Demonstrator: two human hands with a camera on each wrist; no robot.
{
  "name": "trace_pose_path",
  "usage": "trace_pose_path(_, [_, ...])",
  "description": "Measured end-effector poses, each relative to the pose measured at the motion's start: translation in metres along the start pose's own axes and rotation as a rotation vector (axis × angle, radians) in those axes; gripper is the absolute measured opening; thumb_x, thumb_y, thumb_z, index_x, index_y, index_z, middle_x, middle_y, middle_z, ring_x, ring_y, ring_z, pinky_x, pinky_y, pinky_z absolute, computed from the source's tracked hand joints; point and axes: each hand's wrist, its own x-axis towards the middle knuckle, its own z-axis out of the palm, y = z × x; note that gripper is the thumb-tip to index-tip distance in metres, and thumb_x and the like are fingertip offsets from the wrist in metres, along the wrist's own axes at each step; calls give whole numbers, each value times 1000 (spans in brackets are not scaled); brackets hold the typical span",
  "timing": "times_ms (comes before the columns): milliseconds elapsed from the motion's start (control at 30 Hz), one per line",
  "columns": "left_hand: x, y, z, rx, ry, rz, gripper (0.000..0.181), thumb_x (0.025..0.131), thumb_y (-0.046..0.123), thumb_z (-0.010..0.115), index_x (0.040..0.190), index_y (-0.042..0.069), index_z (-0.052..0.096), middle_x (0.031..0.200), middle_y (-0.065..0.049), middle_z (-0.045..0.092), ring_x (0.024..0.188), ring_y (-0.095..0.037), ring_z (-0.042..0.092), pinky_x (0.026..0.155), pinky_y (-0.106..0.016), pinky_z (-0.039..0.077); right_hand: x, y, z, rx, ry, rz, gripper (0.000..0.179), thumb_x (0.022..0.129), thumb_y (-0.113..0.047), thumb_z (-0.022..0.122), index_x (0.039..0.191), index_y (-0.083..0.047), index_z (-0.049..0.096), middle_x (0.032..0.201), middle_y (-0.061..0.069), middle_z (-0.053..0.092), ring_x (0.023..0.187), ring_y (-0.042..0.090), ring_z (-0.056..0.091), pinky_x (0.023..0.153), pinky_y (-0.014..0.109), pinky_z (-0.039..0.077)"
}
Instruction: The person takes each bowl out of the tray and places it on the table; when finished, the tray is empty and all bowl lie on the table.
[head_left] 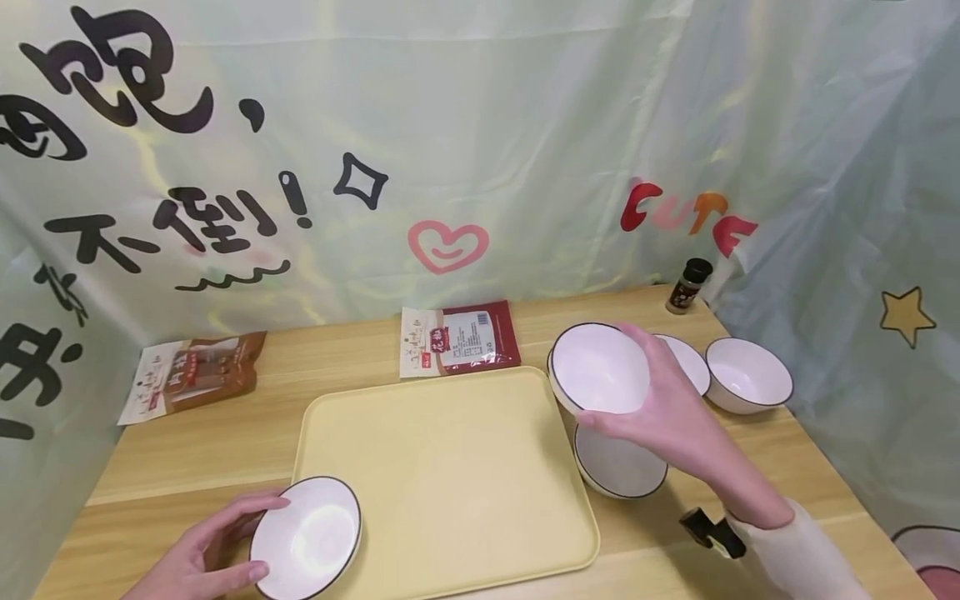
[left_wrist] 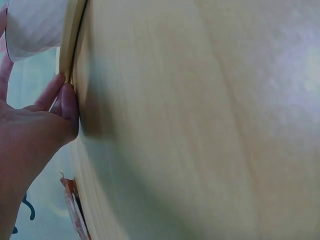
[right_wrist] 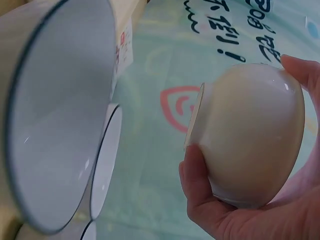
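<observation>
the left hand (head_left: 206, 550) holds 1 white bowl (head_left: 311, 533) between thumb and fingers, at the left side of the yellow tray (head_left: 450, 483) — the right hand (head_left: 675, 408) grips a second bowl (head_left: 602, 368) in the air, near the tray's far right corner.

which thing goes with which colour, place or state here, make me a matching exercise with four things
Column one:
1. left hand
2. right hand
3. black-capped bottle
4. tray

Column two:
A. pale yellow, flat on the table
B. holds the raised bowl
C. stands below the word CUTE
D. grips the leftmost bowl

Pairs: 1-D, 2-B, 3-C, 4-A
</observation>
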Motion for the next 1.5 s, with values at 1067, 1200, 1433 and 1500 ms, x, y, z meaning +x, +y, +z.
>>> trace_pose_path(1067, [2,2,1,38,3,11,65,93,-22,66,154,-1,54,162,4,52,142,-3,50,105,-20,46,-61,99,-47,-92,105,172,117,83,-28,97,169,1,24,154,39,36,124,53,44,84,34,38])
trace_pose_path(1200, [4,5,1,21,-1,7,65,93,-22,66,153,-2,54,162,5,51,142,-5,51,106,-21,47,-67,111,-48,-112,110,196,118,84,-28,96,168,4,20,153,42,34,123,56,43,86,45,37])
trace_pose_path(1433, [3,4,1,4,-6,6,65,93,-23,65,154,-3,53,162,5,51,143,-6,51,107,-22,47,-74,130,-41,-99,125,175,117,81,-24,97,165,9,23,155,41,33,125,56,41,88,44,35])
trace_pose_path(1500, [2,4,2,-4,-9,6,64,94,-22,65,154,-3,52,163,6,50,143,-6,51,106,-22,47,-75,133,-40,-97,118,181,117,81,-24,97,166,9,22,155,41,32,124,57,41,88,46,36])
